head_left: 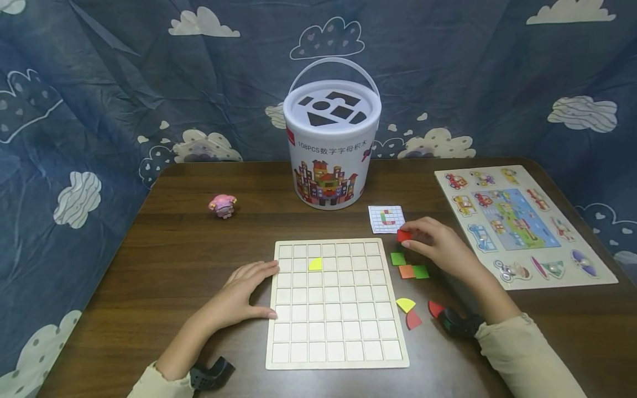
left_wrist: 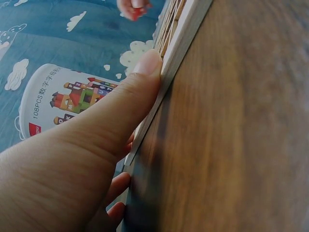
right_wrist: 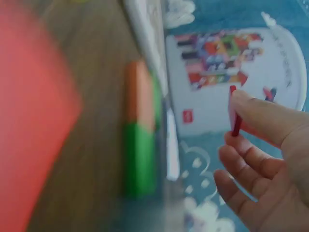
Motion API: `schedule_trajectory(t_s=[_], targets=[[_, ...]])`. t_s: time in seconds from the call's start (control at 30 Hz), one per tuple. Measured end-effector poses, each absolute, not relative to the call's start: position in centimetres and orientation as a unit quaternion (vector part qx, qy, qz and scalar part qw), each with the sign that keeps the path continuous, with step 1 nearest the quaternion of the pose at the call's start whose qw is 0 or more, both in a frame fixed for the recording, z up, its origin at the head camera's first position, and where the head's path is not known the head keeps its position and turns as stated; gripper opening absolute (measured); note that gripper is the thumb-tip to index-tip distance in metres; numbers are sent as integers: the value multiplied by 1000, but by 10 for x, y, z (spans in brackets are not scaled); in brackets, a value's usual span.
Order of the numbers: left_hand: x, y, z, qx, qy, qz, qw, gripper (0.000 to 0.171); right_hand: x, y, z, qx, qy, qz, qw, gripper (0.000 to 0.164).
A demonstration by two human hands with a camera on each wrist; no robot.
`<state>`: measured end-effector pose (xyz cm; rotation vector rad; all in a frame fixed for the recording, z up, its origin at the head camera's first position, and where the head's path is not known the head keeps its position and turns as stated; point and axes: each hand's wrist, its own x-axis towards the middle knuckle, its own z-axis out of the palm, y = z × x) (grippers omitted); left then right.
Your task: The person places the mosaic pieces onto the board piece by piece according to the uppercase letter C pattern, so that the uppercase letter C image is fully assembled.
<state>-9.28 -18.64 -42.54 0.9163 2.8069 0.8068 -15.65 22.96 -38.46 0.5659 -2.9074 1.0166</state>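
A wooden grid board [head_left: 334, 304] lies on the table, with one yellow quarter-circle tile [head_left: 316, 264] in an upper cell. My left hand [head_left: 239, 298] rests against the board's left edge, thumb and fingers spread along it. Between thumb and fingertips, my right hand [head_left: 440, 246] pinches a red tile [right_wrist: 235, 111], raised above the table beside the pattern card [head_left: 386, 219]. Below that hand lie two green square tiles [head_left: 398, 258] and an orange square tile [head_left: 406, 271]. Closer to me are a yellow quarter-circle [head_left: 406, 305] and two red quarter-circles [head_left: 413, 319], one partly behind the right wrist camera.
A white block bucket [head_left: 328, 143] with a shape-sorter lid stands at the back. To the right lies a picture puzzle board [head_left: 522, 226]. A small pink toy figure [head_left: 223, 205] sits at the back left. A blue cloud-patterned cloth [head_left: 124, 83] hangs behind the table.
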Motion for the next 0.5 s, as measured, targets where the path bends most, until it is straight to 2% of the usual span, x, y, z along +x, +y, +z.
schedule_trajectory(t_s=[0.27,0.5], targets=[[-93,-187,-427,299,916,266,39,89,-151,186,-360,245,-890,381,49,32],[-93,-187,-426,298,917,262,40,88,-147,145,-360,286,-863,415,32,31]])
